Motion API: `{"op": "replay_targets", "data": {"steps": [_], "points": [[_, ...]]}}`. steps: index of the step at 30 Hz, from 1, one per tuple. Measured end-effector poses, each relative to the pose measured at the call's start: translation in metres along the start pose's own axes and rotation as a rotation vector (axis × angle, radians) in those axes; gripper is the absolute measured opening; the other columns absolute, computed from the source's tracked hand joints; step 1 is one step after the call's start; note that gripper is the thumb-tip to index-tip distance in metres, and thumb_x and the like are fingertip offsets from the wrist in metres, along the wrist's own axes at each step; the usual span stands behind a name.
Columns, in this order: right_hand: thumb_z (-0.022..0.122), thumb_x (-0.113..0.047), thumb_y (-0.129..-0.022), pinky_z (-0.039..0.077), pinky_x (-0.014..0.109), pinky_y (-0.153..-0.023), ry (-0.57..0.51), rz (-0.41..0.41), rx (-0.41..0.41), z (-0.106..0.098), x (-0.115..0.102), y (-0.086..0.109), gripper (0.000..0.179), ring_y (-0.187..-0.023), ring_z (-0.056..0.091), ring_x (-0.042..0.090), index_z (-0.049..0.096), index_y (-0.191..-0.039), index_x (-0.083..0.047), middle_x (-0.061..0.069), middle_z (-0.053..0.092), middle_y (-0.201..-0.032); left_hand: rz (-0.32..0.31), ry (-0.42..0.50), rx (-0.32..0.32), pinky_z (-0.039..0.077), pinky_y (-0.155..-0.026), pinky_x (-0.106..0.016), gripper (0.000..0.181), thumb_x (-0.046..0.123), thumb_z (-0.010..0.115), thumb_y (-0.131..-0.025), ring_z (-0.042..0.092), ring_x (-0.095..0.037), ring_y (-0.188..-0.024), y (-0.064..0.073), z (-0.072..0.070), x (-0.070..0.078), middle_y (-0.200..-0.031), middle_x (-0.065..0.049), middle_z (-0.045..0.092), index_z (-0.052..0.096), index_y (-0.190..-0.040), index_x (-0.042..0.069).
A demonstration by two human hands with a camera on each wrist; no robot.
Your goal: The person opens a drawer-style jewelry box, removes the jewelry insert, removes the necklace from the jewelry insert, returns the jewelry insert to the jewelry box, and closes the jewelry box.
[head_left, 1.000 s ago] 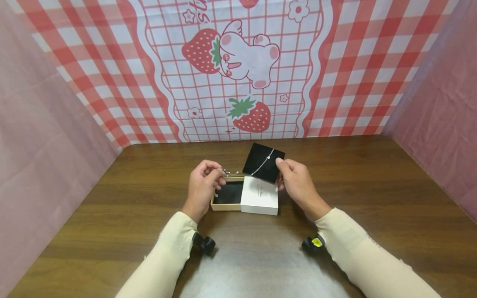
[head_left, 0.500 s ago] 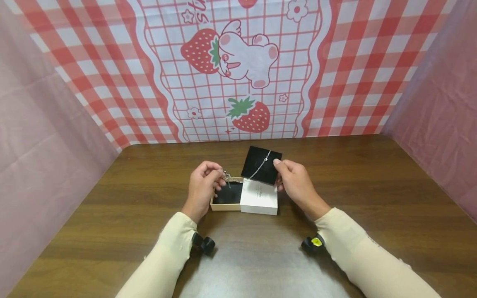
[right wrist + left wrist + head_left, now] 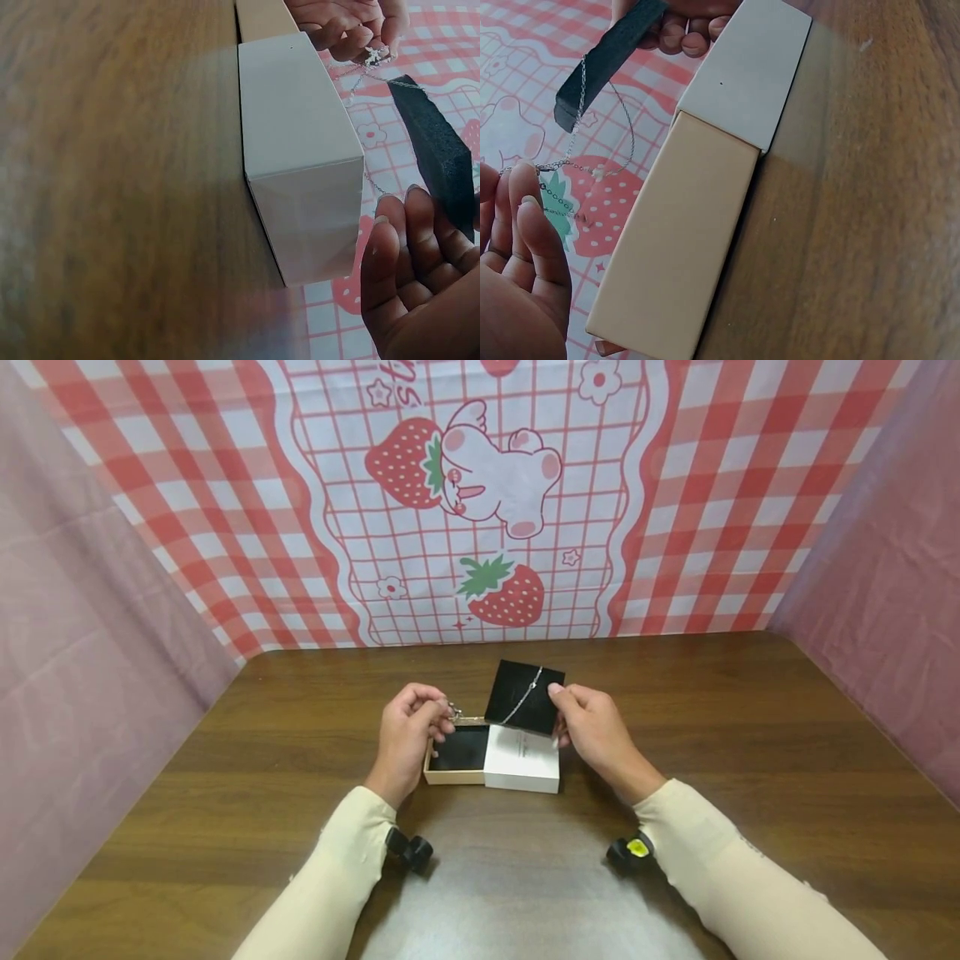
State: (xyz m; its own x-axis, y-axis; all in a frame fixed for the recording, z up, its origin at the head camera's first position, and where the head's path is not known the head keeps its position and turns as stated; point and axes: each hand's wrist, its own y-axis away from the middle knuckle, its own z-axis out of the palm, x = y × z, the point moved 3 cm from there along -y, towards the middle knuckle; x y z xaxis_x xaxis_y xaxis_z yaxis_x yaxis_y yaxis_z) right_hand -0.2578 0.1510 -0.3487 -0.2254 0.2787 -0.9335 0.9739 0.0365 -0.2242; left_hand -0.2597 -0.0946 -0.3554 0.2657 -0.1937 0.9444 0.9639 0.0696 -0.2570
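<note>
My left hand [image 3: 411, 727] pinches one end of a thin silver chain necklace [image 3: 574, 139] between thumb and fingertips. From there the chain runs across to a square black foam jewelry pad [image 3: 519, 695] and lies slantwise over its face. By its right edge my right hand [image 3: 596, 722] grips the pad, thumb on top, holding it tilted above the box. Below the hands sits a drawer-style gift box: a tan tray [image 3: 675, 232] with a black inside, partly slid out of a white sleeve [image 3: 522, 762]. In the left wrist view a loop of chain hangs beneath the pad.
The box rests on a brown wooden table [image 3: 480, 860]. A red-and-white checked cloth [image 3: 720, 510] with strawberry prints hangs behind it, and pink cloths [image 3: 97, 610] hang at both sides. A black camera [image 3: 411, 850] is strapped to each wrist.
The right hand has brought the pad slightly left and lower, nearer the box. The chain between the left hand and the pad has slackened and dropped. The left hand has barely moved.
</note>
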Motion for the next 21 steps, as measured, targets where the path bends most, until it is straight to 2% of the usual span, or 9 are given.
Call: {"op": "replay_targets", "data": {"steps": [21], "points": [[0.05,-0.026,-0.105,0.054,0.043,-0.056,0.007,0.028,0.002,-0.001,0.002,-0.001,0.042,-0.058,0.059,0.038,0.058,-0.072,-0.002,0.008,0.056,-0.063,0.025,0.072,-0.034,0.047,-0.051,-0.022,0.008,-0.005,0.053,-0.089,0.059,-0.014,-0.058,0.001,0.0,0.012,-0.075,-0.008,0.062,0.056,-0.09,0.002]]}}
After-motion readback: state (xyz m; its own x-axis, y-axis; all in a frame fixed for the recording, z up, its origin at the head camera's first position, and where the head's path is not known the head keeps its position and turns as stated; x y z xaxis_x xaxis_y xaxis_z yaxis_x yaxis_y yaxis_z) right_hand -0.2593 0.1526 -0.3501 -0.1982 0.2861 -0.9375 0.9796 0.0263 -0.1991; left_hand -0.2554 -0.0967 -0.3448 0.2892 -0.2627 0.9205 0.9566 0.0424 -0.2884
